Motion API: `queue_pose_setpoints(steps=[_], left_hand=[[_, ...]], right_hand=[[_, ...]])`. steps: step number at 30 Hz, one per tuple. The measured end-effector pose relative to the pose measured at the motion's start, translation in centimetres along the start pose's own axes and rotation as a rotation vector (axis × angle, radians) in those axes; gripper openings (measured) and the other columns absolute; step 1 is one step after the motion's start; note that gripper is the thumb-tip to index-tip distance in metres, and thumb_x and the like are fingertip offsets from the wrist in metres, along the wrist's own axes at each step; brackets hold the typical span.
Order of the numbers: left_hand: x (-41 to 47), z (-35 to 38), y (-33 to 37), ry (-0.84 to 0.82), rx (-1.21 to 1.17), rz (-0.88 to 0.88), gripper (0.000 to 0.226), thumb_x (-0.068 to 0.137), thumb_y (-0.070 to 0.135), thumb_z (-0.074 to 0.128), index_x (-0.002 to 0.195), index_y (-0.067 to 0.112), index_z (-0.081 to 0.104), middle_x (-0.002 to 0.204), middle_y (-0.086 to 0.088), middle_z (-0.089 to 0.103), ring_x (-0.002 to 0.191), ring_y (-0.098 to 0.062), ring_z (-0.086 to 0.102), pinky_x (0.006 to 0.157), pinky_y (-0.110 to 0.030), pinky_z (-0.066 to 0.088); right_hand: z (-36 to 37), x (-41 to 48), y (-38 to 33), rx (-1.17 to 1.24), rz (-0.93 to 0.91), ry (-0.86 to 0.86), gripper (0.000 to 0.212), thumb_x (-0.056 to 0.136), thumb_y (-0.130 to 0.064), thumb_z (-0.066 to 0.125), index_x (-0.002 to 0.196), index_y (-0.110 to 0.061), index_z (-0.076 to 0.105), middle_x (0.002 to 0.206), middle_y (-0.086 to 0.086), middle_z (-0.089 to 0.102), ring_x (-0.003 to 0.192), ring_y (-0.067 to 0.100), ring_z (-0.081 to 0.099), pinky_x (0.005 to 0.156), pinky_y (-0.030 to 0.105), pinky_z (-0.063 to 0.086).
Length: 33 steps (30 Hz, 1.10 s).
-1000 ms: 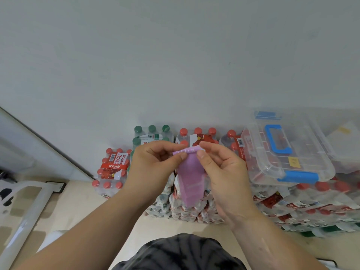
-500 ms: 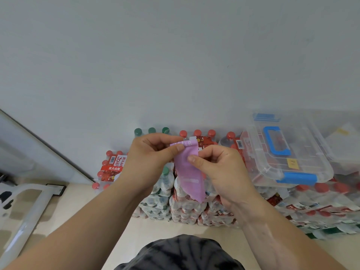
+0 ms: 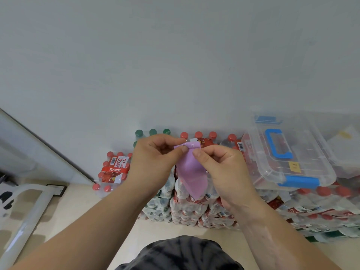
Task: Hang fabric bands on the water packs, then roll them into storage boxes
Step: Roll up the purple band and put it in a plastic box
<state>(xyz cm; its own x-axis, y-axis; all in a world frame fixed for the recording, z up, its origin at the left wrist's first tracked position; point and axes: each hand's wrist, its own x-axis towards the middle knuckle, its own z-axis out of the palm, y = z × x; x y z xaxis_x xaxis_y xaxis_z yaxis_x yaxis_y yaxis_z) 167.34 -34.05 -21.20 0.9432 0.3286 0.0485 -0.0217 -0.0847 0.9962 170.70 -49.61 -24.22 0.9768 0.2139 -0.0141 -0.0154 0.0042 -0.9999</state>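
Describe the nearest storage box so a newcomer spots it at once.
Along the white wall runs a stack of shrink-wrapped water packs. On its right end sits the storage box: clear plastic, with a bright blue handle and blue latches. The clear box right of it shows no blue.

The fabric band (image 3: 191, 176) is lilac, a flat strip hanging loosely downward. Its top edge is rolled into a narrow bar with faint pale lettering. I pinch that top edge between my left grip (image 3: 153, 160) and my right grip (image 3: 224, 168), in front of the water packs (image 3: 187, 209). The packs are shrink-wrapped, with red-capped and green-capped bottles, and are stacked on the floor against the wall. A clear storage box (image 3: 315, 168) with a blue handle and latches sits lidded on the right-hand packs.
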Motion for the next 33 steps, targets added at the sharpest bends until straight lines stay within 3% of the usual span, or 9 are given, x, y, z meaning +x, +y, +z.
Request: queue_pose_setpoints(steps=[3,8,10,13,17,22,25,30,33], left_hand=[[-0.2,0.2,-0.2,0.023,0.004,-0.014,0.011,0.081,0.005,0.079,0.082,0.016,0.08,0.079,-0.003,0.078,0.081,-0.02,0.075,0.078,-0.037,0.061],[-0.4,0.6,-0.5,0.035,0.052,-0.005,0.009,0.082,0.01,0.079,0.082,0.02,0.081,0.077,-0.004,0.077,0.079,-0.033,0.073,0.075,-0.055,0.061],[-0.3,0.6,-0.7,0.011,0.1,0.015,0.015,0.084,0.01,0.078,0.08,0.024,0.08,0.076,-0.002,0.076,0.075,-0.031,0.072,0.071,-0.052,0.061],[-0.3,0.6,-0.9,-0.02,0.116,0.03,0.024,0.085,0.002,0.074,0.077,0.024,0.078,0.075,-0.001,0.075,0.07,-0.019,0.071,0.067,-0.034,0.061],[-0.2,0.4,-0.7,-0.029,0.052,0.008,0.028,0.083,-0.007,0.073,0.075,0.019,0.077,0.073,0.0,0.074,0.072,-0.011,0.069,0.069,-0.022,0.056],[0.3,0.0,-0.4,-0.053,-0.043,-0.007,0.041,0.079,-0.014,0.072,0.067,0.025,0.078,0.07,0.0,0.074,0.07,-0.01,0.067,0.068,-0.022,0.055],[0.4,0.0,-0.6,-0.077,-0.047,0.011,0.036,0.076,-0.015,0.074,0.069,0.02,0.079,0.072,-0.001,0.074,0.073,-0.014,0.067,0.07,-0.024,0.055],[0.3,-0.3,-0.8,-0.133,-0.043,0.051,0.022,0.078,-0.013,0.074,0.077,0.008,0.079,0.077,-0.01,0.074,0.075,-0.023,0.066,0.071,-0.031,0.055],[0.3,-0.3,-0.8,-0.105,-0.031,0.035,0.017,0.08,-0.011,0.074,0.08,0.005,0.079,0.08,-0.009,0.076,0.077,-0.02,0.07,0.075,-0.028,0.057]], right_hand=[[-0.2,0.1,0.1,-0.036,-0.031,0.003,0.009,0.089,-0.017,0.078,0.08,-0.014,0.08,0.081,0.011,0.076,0.083,0.038,0.067,0.08,0.055,0.055],[-0.2,0.2,0.1,-0.041,-0.039,0.041,0.009,0.086,-0.017,0.081,0.077,-0.019,0.08,0.078,0.005,0.077,0.083,0.033,0.071,0.081,0.051,0.059],[0.0,0.2,0.2,-0.012,-0.022,0.057,0.006,0.082,-0.022,0.083,0.077,-0.023,0.08,0.081,0.003,0.078,0.085,0.029,0.074,0.085,0.052,0.061],[0.1,0.1,0.4,0.022,-0.005,0.08,0.012,0.072,-0.038,0.082,0.077,-0.027,0.079,0.084,0.002,0.078,0.088,0.028,0.075,0.087,0.054,0.061],[0.0,0.1,0.4,0.029,0.009,0.069,0.009,0.08,-0.028,0.082,0.078,-0.02,0.078,0.083,0.006,0.077,0.088,0.031,0.072,0.087,0.058,0.059],[0.0,0.0,-0.5,0.082,-0.015,0.043,0.036,0.083,-0.041,0.075,0.077,-0.005,0.074,0.09,0.014,0.077,0.097,0.047,0.063,0.089,0.066,0.052],[0.0,0.0,-0.7,0.093,0.007,0.076,0.031,0.075,-0.043,0.078,0.072,-0.012,0.076,0.087,0.018,0.074,0.082,0.037,0.065,0.082,0.064,0.055],[-0.1,-0.1,-1.2,0.095,0.03,0.026,0.011,0.084,-0.028,0.077,0.077,-0.021,0.081,0.087,0.003,0.079,0.089,0.022,0.074,0.087,0.049,0.059],[0.0,-0.1,-1.1,0.084,0.031,0.021,0.012,0.09,-0.021,0.074,0.08,-0.023,0.082,0.088,0.0,0.08,0.091,0.019,0.074,0.087,0.044,0.059]])
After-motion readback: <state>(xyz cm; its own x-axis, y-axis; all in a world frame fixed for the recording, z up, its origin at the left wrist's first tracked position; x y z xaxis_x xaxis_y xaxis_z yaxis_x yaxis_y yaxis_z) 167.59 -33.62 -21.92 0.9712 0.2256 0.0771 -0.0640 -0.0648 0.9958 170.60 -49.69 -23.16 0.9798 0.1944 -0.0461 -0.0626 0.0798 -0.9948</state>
